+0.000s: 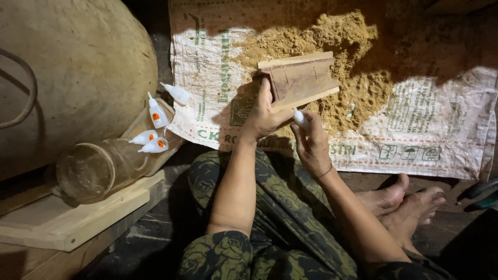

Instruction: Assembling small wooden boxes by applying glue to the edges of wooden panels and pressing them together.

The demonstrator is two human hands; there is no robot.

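Observation:
My left hand (262,115) grips the near end of a reddish-brown wooden piece (301,79) with pale raised edges, holding it over a heap of sawdust (332,41). Just below the piece, my right hand (311,145) holds a small white glue bottle (300,119), its tip pointing up at the wood's lower edge. The sawdust lies on a white woven sack (415,129) spread on the floor. My legs, in dark green patterned cloth, stretch out below, with my bare feet (407,202) at the right.
Several small white glue bottles with orange labels (154,129) lie at the left on a wooden cylinder (98,168), which rests on a pale plank (78,218). A large rounded tan object (78,67) fills the upper left. Dark tool handles (480,194) show at the right edge.

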